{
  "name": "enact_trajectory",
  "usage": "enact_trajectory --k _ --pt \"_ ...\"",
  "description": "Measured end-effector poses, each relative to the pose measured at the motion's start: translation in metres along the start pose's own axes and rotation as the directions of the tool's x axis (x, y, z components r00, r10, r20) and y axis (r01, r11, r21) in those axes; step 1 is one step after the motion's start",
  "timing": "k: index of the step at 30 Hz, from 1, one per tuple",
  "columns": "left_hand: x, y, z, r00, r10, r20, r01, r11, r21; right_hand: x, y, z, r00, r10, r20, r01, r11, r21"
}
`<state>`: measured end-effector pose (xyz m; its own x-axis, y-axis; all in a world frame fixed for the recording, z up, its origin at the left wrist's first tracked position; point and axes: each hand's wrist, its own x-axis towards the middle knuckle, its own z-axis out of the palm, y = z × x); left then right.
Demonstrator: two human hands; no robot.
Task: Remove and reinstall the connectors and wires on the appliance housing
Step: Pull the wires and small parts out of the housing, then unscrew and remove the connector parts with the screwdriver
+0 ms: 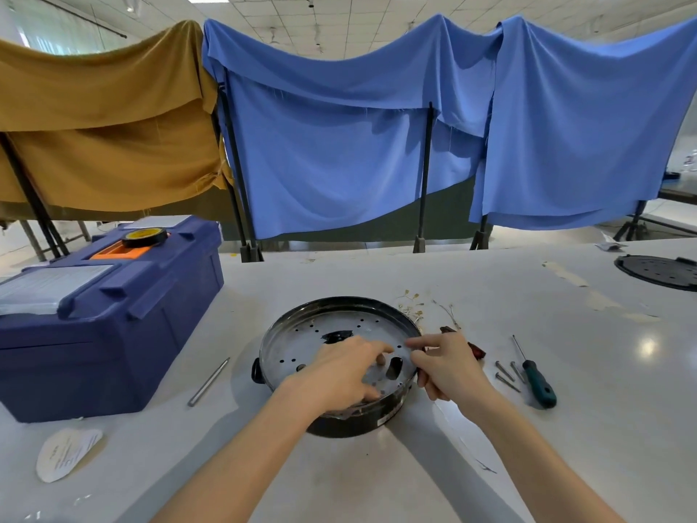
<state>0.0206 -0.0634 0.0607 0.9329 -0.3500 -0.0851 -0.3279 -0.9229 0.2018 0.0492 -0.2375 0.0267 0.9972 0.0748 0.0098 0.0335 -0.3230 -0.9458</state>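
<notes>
Item 1, nearest you: your two bare forearms, reaching forward over the white tabletop (377, 466) toward the housing.

Item 2: round, shallow, dark-walled appliance housing with a perforated silver metal floor (301, 341), at the table's centre; landmark for all entries below. It lies with the perforated face up, probably so its openings are reachable.

Item 3: your left hand (339, 371), spread palm-down on the housing's near half, fingers loose, gripping nothing visible; it appears to steady the housing.

Item 4: your right hand (449, 366), at the housing's right rim, thumb and forefinger pinched together. What they pinch is too small to tell; possibly a fine wire.

Item 5: small reddish-brown connector-like part (476, 349), just right of the housing, partly hidden behind your right hand.

Item 6: pale, thin wire strands (413, 309), loose, beyond the housing's right rim; seemingly already detached.

Item 7: green-handled screwdriver (537, 379) and several grey nails or screws (507, 375), right of the housing, within your reach.

Item 8: thin metal rod (209, 381), left of the housing.

Item 9: large blue plastic toolbox (113, 334), well left of the housing, a black-and-yellow tape roll (145, 236) on its lid.

Item 10: black perforated disc (660, 271), far right of the housing.
</notes>
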Motion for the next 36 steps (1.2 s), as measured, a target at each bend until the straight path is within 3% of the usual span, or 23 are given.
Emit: enact_trajectory --k 6,8,10,12,15,19,23,31,36 --pt "0.018 -0.001 0.000 1.000 0.005 -0.013 -0.003 0.979 0.204 0.005 0.006 -0.004 0.997 -0.075 0.030 0.074 0.997 0.036" --pt "0.021 -0.001 0.001 1.000 0.012 -0.021 -0.007 0.975 0.221 0.008 0.010 -0.009 0.993 -0.098 -0.069 0.103 0.992 0.078" --pt "0.022 -0.001 0.003 1.000 0.008 -0.030 -0.001 0.976 0.218 0.013 0.016 -0.020 0.963 -0.111 -0.245 0.111 0.994 -0.015" --pt "0.024 -0.002 0.003 0.999 0.005 -0.047 0.005 0.977 0.211 0.019 0.025 -0.033 0.927 -0.126 -0.354 0.022 0.958 -0.284" --pt "0.025 0.000 0.004 0.999 0.007 -0.049 0.004 0.975 0.222 0.021 0.037 -0.050 0.913 -0.087 -0.398 -0.185 0.782 -0.596" --pt "0.025 0.002 0.003 0.999 0.001 -0.051 0.010 0.976 0.217 0.015 0.042 -0.058 0.872 0.038 -0.489 -0.401 0.627 -0.668" --pt "0.024 0.001 0.005 0.999 0.004 -0.052 0.007 0.978 0.209 0.010 0.043 -0.060 0.851 0.106 -0.514 -0.480 0.556 -0.678" --pt "0.024 -0.011 0.007 0.999 0.002 -0.035 -0.001 0.999 0.040 0.011 0.048 -0.066 0.814 -0.035 -0.580 -0.380 0.724 -0.576" --pt "0.027 -0.021 0.009 0.999 0.036 -0.035 -0.040 0.993 -0.114 0.015 0.032 -0.058 0.767 -0.337 -0.546 0.066 0.888 -0.454"
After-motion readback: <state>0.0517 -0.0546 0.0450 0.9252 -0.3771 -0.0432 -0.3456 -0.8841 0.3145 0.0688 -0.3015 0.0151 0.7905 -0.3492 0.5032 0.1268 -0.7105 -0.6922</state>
